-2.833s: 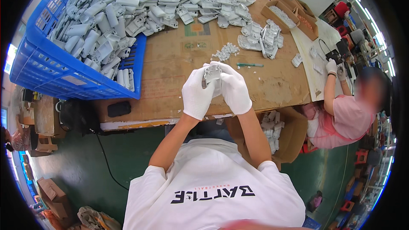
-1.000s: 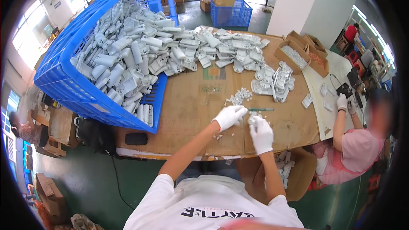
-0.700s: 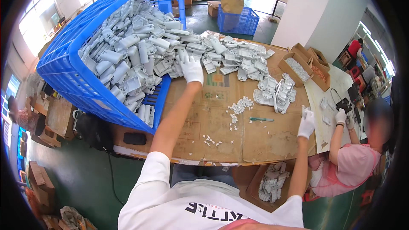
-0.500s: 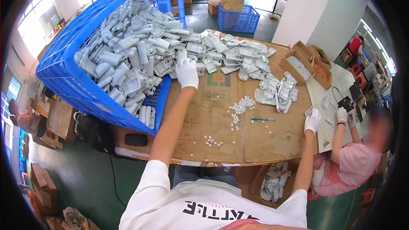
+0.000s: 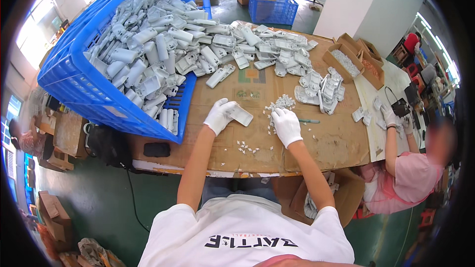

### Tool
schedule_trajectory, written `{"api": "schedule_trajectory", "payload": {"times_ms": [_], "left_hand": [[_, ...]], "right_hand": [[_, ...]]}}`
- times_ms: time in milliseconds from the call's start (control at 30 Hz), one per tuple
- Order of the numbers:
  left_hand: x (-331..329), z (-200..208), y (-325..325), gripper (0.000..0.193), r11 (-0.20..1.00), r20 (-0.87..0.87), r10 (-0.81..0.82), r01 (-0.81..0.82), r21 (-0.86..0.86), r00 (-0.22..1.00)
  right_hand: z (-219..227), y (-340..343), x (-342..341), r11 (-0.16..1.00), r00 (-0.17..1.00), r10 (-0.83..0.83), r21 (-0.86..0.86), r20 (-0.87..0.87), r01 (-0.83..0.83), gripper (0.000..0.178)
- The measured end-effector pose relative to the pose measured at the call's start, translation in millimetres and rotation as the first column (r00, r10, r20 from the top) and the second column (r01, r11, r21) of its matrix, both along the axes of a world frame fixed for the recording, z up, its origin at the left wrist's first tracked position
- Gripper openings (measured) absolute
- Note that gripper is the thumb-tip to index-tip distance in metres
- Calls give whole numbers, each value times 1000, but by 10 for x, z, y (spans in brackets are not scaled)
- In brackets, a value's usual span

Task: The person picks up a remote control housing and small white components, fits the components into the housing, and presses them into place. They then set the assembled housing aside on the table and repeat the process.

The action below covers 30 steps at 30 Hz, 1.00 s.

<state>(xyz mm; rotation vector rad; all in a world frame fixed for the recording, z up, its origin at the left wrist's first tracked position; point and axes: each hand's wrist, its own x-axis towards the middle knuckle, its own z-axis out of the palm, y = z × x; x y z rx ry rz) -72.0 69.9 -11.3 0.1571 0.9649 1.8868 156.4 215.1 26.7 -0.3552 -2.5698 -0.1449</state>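
Note:
My left hand [image 5: 218, 116], in a white glove, grips one end of a white plastic housing [image 5: 241, 115] just over the cardboard-covered table [image 5: 237, 153]. My gloved right hand [image 5: 287, 127] reaches down to a small heap of tiny white plastic pieces [image 5: 283, 102]. Its fingers are bent together at the heap's near edge, and whatever they pinch is hidden. Beyond my hands, many similar housings [image 5: 287, 57] spread over the table from a tipped blue crate [image 5: 74, 76]. A green pen [image 5: 309, 121] lies right of my right hand.
Stacked housings [image 5: 321, 91] lie to the right. Past them stand cardboard boxes [image 5: 344, 62] of small white and orange parts. A co-worker's gloved hand [image 5: 389, 117] is at the adjoining white table. Below the table edge is an open carton [image 5: 349, 195]; a dark pouch [image 5: 157, 150] sits front left.
My left hand has come back from the crate's pile with a housing. My right hand has moved left from the co-worker's table to the tiny pieces, leaving white parts at that table's edge.

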Motion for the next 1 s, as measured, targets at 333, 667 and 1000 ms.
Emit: {"api": "schedule_trajectory", "payload": {"times_ms": [333, 667, 1000], "left_hand": [[259, 108, 42, 27, 979, -540, -11, -101, -178, 842], [267, 168, -34, 17, 999, 342, -37, 21, 50, 939], [658, 550, -217, 27, 976, -370, -185, 125, -180, 911]], "right_hand": [[-86, 173, -10, 992, 978, -124, 1, 165, 125, 5], [181, 373, 59, 759, 974, 6, -635, 225, 142, 15], [175, 445, 67, 672, 971, -48, -712, 235, 206, 20]]}}
